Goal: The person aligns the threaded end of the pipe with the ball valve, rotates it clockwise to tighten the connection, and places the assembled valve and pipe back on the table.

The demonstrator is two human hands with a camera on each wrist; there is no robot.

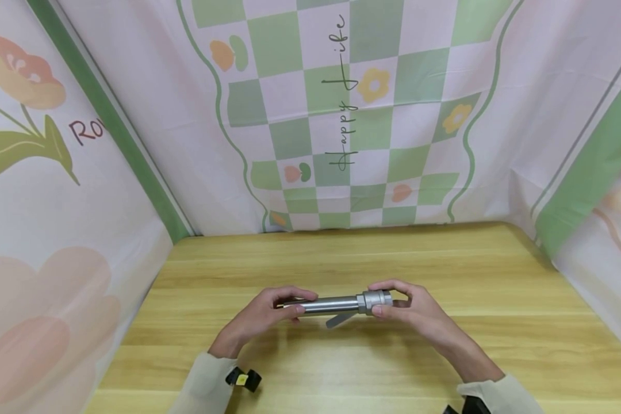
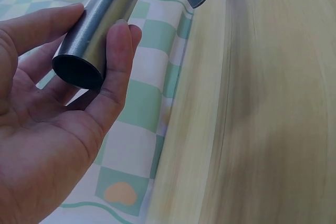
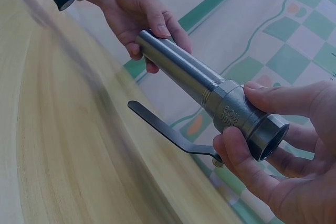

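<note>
A smooth metal pipe (image 1: pixel 331 305) and a ball valve (image 3: pixel 236 111) are joined end to end, held level above the table. My left hand (image 1: pixel 269 313) grips the pipe near its open end, thumb on one side and fingers on the other. In the left wrist view the pipe's hollow end (image 2: pixel 79 71) faces the camera. My right hand (image 1: pixel 416 307) holds the valve body between thumb and fingers. Threads show where the pipe meets the valve in the right wrist view. The valve's flat lever handle (image 3: pixel 160 126) sticks out beside the pipe, untouched by either hand.
Beneath the hands lies a wood-grain table (image 1: pixel 341 368). A checked green and white curtain (image 1: pixel 326 132) hangs along its back edge, with printed cloth (image 1: pixel 41 230) at the left side. Each wrist wears a black camera mount (image 1: pixel 244 379).
</note>
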